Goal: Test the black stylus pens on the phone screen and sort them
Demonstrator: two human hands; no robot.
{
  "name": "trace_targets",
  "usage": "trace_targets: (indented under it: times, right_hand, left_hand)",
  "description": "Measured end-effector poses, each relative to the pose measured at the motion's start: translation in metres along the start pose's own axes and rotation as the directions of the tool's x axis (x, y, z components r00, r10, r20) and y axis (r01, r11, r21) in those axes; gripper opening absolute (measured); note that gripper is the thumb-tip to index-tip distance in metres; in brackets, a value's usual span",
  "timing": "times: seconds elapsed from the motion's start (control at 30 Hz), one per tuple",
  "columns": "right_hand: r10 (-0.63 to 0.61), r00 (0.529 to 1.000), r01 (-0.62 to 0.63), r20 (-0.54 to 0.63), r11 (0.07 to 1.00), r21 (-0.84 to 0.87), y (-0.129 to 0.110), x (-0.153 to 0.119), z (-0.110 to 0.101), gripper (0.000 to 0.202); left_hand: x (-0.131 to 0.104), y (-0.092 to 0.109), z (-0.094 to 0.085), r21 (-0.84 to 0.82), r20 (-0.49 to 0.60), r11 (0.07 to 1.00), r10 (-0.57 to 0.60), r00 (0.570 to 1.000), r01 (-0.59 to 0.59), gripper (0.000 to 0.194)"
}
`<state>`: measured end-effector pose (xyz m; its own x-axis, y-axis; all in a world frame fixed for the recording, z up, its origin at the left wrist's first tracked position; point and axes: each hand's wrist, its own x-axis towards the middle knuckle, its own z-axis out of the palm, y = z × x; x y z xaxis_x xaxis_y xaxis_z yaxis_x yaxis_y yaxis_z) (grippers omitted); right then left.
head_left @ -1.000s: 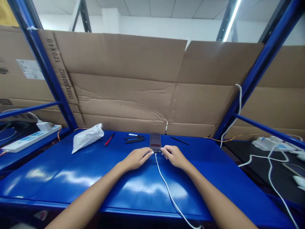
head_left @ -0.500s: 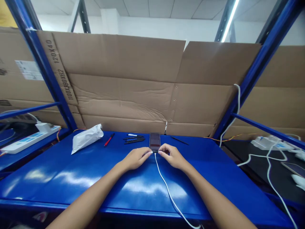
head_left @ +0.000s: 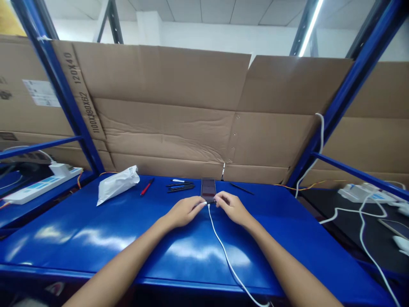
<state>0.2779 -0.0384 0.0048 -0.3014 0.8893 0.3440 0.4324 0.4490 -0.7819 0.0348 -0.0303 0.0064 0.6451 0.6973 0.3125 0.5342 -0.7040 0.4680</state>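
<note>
Basically, both hands met at the middle of the blue table (head_left: 198, 273), just at the near end of a dark phone (head_left: 208, 186) lying flat. Left hand (head_left: 183, 212): thumb and fingers closed in a narrow pinch on the left, whitish end of a small dark stick-like piece (head_left: 211, 202). Right hand (head_left: 234, 209): same kind of tight pinch, on the piece's other end, fingers curled. The piece sat crosswise between the two sets of fingertips, over or against the phone's near edge; too small to tell exactly what it was, or whether it touched the phone.

A white cable (head_left: 223, 251) ran from right under the piece toward the table's front edge, bending right; its plug end was too small to tell if it sat in the phone.

Left of the phone, a few black pens (head_left: 180, 188) lay close together, with a white pen (head_left: 178, 181) at their far side. Further left, a red pen (head_left: 147, 187) lay at a slant, then a crumpled white bag (head_left: 117, 184). Right of the phone, a single thin dark pen (head_left: 242, 188) lay alone.

Cardboard (head_left: 172, 85) stood behind, between blue posts. White power strip (head_left: 41, 187) off left; more white cords on a black surface (head_left: 335, 230) off right.
</note>
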Motion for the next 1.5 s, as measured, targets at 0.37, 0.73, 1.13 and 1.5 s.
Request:
trace_targets:
  times: [0.37,0.73,1.13,1.5]
  right_hand:
    - [-0.032,0.999,0.034,0.023,0.997,-0.074,-0.004,-0.001,-0.005,0.049]
    - [-0.016,1.0,0.016,0.005,1.0,0.004,-0.004,0.0,0.001,0.045]
    - [0.037,0.998,-0.041,0.047,0.993,0.109,0.002,-0.002,-0.004,0.026]
    - [0.062,0.995,-0.073,0.078,0.987,0.143,-0.001,-0.002,0.002,0.031]
  left_hand:
    - [-0.002,0.001,-0.001,-0.004,0.009,1.0,0.02,1.0,-0.02,0.037]
    - [-0.004,-0.001,0.01,0.167,0.076,0.983,0.064,0.995,-0.076,0.031]
    - [0.0,-0.005,0.0,-0.045,-0.006,0.998,0.041,0.999,-0.042,0.035]
    - [0.004,-0.004,0.005,-0.069,-0.053,0.997,0.037,0.998,-0.041,0.032]
